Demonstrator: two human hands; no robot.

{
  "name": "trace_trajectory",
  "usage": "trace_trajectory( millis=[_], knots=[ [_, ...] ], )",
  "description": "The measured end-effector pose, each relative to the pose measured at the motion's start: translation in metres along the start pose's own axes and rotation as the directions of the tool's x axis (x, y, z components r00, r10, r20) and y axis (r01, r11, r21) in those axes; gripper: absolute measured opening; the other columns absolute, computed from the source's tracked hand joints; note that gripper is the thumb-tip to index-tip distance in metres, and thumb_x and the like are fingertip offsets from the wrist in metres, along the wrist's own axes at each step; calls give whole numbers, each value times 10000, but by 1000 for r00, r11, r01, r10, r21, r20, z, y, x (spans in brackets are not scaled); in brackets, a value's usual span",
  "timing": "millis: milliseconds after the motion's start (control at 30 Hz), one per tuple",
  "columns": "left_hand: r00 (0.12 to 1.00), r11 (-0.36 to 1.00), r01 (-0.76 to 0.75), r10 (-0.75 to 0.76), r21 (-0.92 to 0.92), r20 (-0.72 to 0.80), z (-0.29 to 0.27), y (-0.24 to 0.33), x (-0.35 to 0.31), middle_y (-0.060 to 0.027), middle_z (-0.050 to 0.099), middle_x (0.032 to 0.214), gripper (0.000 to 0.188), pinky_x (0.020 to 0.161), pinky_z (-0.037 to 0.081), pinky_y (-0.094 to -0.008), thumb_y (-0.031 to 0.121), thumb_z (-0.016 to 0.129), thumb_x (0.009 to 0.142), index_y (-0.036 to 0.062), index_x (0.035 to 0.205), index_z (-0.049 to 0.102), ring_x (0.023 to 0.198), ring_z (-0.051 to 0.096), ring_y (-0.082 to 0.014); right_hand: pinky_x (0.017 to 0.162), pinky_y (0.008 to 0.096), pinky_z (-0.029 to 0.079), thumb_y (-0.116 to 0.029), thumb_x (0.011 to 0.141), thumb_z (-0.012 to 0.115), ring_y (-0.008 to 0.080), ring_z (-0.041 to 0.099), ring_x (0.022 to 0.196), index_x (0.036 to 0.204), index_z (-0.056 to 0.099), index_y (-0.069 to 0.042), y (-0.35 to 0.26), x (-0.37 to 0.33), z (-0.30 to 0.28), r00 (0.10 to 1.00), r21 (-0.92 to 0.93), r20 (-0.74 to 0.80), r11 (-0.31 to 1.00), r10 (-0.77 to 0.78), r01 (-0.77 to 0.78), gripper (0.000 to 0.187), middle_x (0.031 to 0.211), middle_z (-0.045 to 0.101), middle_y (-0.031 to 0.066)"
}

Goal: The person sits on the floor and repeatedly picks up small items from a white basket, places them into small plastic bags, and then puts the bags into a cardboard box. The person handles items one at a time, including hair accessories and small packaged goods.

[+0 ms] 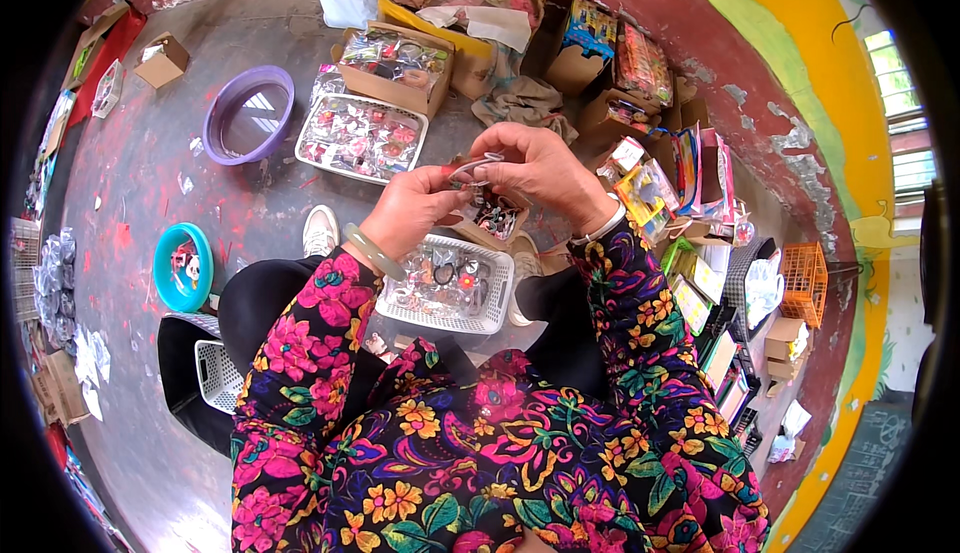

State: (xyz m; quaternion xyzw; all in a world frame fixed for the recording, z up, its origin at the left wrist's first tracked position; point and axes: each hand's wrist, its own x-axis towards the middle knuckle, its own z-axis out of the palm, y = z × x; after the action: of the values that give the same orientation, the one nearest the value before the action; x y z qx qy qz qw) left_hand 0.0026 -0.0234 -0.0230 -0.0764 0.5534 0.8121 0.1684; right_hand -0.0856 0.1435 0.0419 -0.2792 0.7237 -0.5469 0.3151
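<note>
My left hand [412, 211] and my right hand [545, 175] meet in front of me, fingers closed in a pinch. Between them is a thin, pale curved band [478, 164] with a reddish part near the left fingertips; its exact kind is too small to tell. Below the hands, between my feet, stands a white plastic basket [437, 321] holding several small accessories, among them dark rings and a red flower. Just beyond it, partly hidden by my hands, sits a small box [490, 238] of little dark and coloured pieces.
Farther off, a white basket [335, 168] is filled with bagged trinkets, beside a purple basin [207, 138]. A turquoise basin [160, 288] lies to the left. Cardboard boxes [435, 103] of packaged goods line the wall, and an orange crate [805, 283] stands at right.
</note>
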Motion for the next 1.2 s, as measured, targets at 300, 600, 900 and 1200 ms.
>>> trace_trajectory(
  millis=[300,600,900,1200],
  knots=[
    [999,996,9,-4,-92,54,4,5,-4,-39,626,958,202,762,492,-233,90,598,843,51,1038,567,889,612,-125,634,203,451,-97,849,574,58,543,728,890,610,27,5,0,0,993,14,-85,996,-85,87,136,825,610,14],
    [997,994,3,5,-107,72,3,8,-6,-60,627,978,235,798,489,-247,53,595,834,8,1062,569,881,610,-130,623,188,407,-80,790,569,41,487,701,912,613,-19,0,0,-4,988,-162,-100,981,-121,104,144,806,576,-11],
    [998,990,8,-18,141,67,0,-2,0,-44,634,957,282,791,472,-222,27,598,822,-12,1101,580,866,588,-98,603,234,430,-44,748,560,88,518,672,909,601,-6,0,-2,-12,999,-26,-4,999,-37,37,170,738,550,-7],
    [998,999,4,-6,39,57,-6,-7,2,-41,634,939,255,761,478,-219,44,618,815,-13,1062,590,829,595,-97,650,294,414,-115,753,632,201,531,733,865,640,-40,-3,-4,-6,930,-517,192,773,-312,366,135,740,563,71]
  ],
)
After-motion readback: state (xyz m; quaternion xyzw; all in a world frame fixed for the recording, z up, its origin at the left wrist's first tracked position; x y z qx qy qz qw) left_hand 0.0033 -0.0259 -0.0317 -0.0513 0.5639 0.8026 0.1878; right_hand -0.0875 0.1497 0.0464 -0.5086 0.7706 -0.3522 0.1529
